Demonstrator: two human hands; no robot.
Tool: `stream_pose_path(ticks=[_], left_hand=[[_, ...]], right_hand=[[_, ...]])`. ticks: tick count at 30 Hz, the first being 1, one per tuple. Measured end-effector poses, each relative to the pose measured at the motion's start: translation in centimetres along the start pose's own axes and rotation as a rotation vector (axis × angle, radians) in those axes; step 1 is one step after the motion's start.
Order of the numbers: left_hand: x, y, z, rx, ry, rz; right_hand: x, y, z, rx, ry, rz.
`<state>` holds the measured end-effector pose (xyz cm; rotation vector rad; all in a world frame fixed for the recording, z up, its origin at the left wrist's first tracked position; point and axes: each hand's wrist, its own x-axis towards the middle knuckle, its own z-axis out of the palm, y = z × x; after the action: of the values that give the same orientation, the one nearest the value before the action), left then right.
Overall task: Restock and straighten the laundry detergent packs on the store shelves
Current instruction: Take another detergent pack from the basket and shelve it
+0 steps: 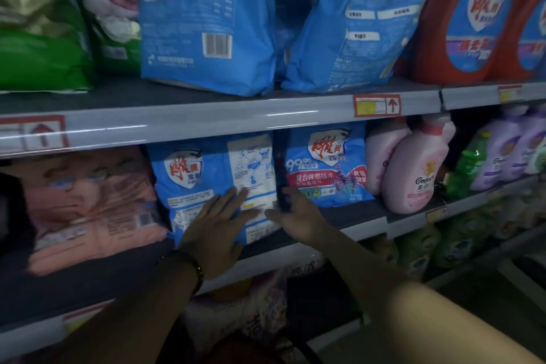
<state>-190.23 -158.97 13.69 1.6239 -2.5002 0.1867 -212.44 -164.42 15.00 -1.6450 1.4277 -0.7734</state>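
The middle shelf (348,216) holds two blue packs; left pack (204,174), red-crested with a white panel, stands beside right pack (322,165); left hand (212,233) presses flat on it; right hand (298,216) pinches its right edge.

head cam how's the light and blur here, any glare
Head view: dim overall; glare streak on the shelf edge strip; green pack and pink pack at left smeared by blur; blue pack stays legible; shelf lines bow from the wide angle.

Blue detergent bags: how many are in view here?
4. Upper shelf: upper left bag and upper right bag. Middle shelf: lower left bag and lower right bag. Others may be hidden behind.
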Motion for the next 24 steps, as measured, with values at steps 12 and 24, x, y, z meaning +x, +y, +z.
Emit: stream_pose_path(ticks=[12,24], left_hand=[[-6.9,0.6,-0.1,-0.498,0.174,-0.325],[-8.5,3.9,-8.1,-1.127,0.116,-0.641]], right_hand=[[0.9,-0.3,3.8,0.136,0.042,0.049],[-6.2,-6.2,8.8,-0.059,0.155,-0.175]])
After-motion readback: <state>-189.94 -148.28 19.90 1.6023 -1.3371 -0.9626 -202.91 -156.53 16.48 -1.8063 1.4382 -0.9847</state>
